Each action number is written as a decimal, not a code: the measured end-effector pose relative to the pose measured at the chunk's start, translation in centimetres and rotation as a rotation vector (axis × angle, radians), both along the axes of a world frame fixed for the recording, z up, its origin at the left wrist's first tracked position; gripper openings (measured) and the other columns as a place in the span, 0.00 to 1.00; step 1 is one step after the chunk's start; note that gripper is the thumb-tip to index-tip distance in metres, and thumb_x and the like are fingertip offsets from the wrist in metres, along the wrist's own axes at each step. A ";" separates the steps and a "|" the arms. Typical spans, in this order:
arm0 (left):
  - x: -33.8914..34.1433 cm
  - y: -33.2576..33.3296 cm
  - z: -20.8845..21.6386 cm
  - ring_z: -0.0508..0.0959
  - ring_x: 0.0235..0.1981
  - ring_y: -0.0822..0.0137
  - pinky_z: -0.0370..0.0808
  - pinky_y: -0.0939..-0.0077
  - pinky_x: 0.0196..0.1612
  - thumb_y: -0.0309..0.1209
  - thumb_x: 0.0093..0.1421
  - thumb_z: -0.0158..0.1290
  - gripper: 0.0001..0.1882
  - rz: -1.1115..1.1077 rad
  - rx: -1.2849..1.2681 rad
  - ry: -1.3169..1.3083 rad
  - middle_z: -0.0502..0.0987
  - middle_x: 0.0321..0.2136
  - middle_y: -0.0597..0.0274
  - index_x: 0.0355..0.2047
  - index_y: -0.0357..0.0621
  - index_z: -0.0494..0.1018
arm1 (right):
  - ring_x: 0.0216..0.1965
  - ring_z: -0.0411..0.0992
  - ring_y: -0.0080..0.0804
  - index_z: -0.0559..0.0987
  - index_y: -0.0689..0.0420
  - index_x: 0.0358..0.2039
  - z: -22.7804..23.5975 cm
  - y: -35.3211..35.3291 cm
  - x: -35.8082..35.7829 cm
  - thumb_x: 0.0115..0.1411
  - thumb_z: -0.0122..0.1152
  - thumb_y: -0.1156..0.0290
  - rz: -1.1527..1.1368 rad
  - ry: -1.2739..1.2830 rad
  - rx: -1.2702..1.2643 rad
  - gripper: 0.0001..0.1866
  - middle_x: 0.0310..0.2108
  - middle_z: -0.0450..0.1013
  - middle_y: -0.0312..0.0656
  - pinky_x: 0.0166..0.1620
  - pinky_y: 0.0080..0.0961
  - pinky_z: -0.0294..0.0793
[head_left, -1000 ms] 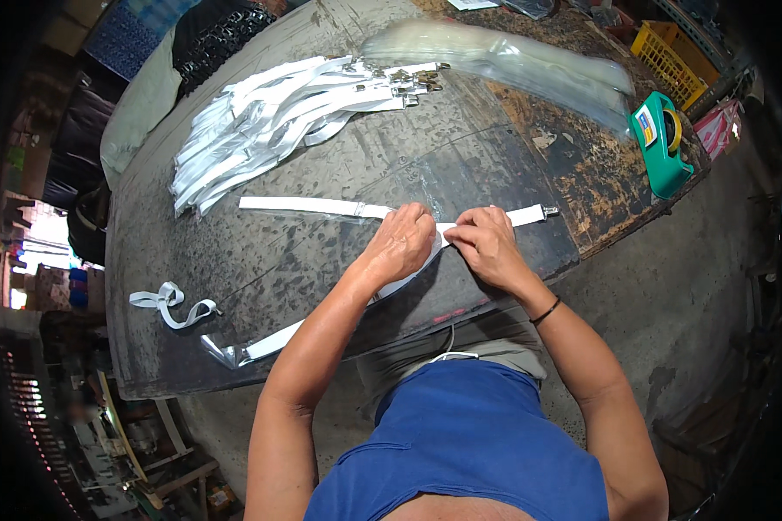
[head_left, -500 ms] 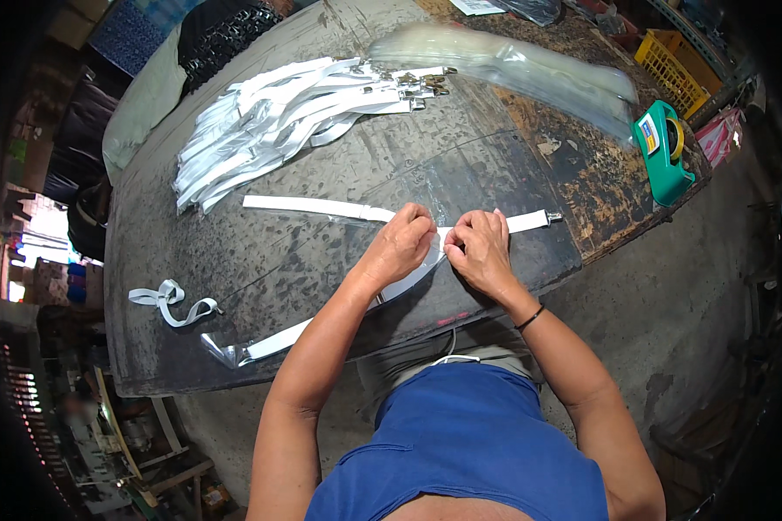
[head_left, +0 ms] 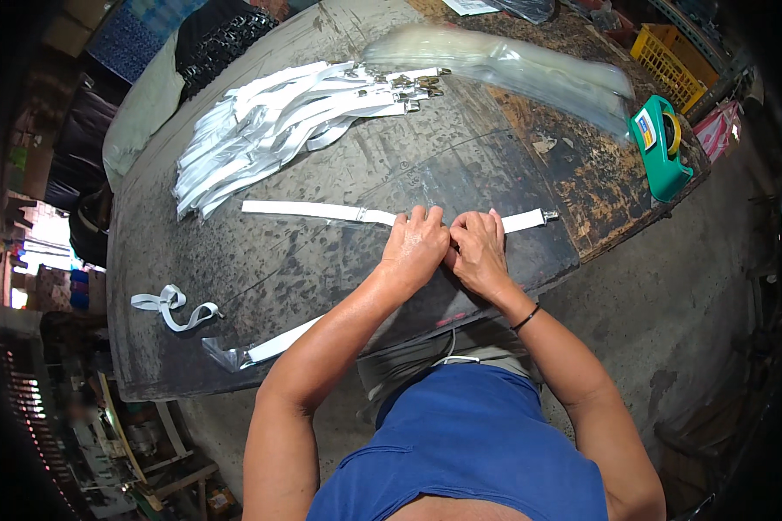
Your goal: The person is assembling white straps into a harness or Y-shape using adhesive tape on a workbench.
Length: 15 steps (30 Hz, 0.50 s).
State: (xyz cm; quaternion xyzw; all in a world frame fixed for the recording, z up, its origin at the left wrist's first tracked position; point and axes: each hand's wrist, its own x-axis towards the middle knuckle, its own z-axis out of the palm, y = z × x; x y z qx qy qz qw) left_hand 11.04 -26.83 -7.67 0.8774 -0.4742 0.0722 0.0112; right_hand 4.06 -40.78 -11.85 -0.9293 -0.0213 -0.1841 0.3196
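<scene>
White straps (head_left: 301, 209): on the dark table (head_left: 261, 260) before the person, passing beneath both hands; metal clip (head_left: 551, 214) at the right end
Left hand (head_left: 415, 247): knuckles up, fingers bent over the straps; fingertips hidden, grip impossible to judge
Right hand (head_left: 480, 250): touching the left, fingers bunched; whether they pinch anything is hidden
Strap pile (head_left: 269, 130): farther back, left
Tape dispenser (head_left: 658, 161): green, right edge

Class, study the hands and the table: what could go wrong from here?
The left hand and right hand cover part of the white straps, so a twist there might go unnoticed. The left forearm passes over the lower strap, near the front edge of the table, and could drag it. The green tape dispenser stands close to the right edge, so a knock might send it off.
</scene>
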 end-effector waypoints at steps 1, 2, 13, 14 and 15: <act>0.0 -0.1 0.2 0.75 0.40 0.58 0.73 0.64 0.42 0.29 0.51 0.57 0.04 -0.013 0.029 -0.037 0.73 0.32 0.60 0.23 0.43 0.78 | 0.50 0.65 0.40 0.80 0.53 0.29 -0.1 0.0 0.0 0.51 0.66 0.69 -0.002 0.000 0.001 0.05 0.40 0.69 0.38 0.66 0.54 0.51; 0.1 -0.2 0.3 0.74 0.41 0.58 0.72 0.65 0.42 0.29 0.51 0.56 0.04 -0.026 0.059 -0.075 0.73 0.33 0.61 0.24 0.44 0.78 | 0.50 0.65 0.40 0.80 0.53 0.29 -0.2 0.0 0.1 0.51 0.66 0.69 -0.006 -0.002 0.000 0.05 0.40 0.69 0.38 0.67 0.54 0.51; 2.1 2.1 -2.5 0.73 0.37 0.49 0.70 0.58 0.40 0.23 0.49 0.56 0.03 -0.020 -0.429 0.206 0.73 0.33 0.53 0.25 0.38 0.73 | 0.50 0.65 0.40 0.79 0.51 0.27 0.1 0.0 -0.1 0.52 0.64 0.67 0.007 -0.012 0.031 0.04 0.39 0.68 0.38 0.67 0.55 0.49; 2.0 2.2 -2.6 0.74 0.36 0.48 0.70 0.57 0.40 0.22 0.48 0.56 0.04 0.020 -0.488 0.244 0.74 0.33 0.52 0.25 0.37 0.73 | 0.50 0.65 0.40 0.79 0.51 0.27 0.1 0.0 0.0 0.52 0.64 0.67 0.008 -0.018 0.028 0.04 0.39 0.68 0.38 0.67 0.55 0.50; 1.9 2.2 -2.7 0.74 0.36 0.48 0.70 0.57 0.40 0.22 0.48 0.56 0.04 0.019 -0.488 0.245 0.74 0.33 0.52 0.25 0.37 0.73 | 0.50 0.65 0.40 0.78 0.51 0.27 0.0 0.0 0.0 0.52 0.64 0.67 0.010 -0.023 0.024 0.04 0.39 0.68 0.38 0.67 0.55 0.50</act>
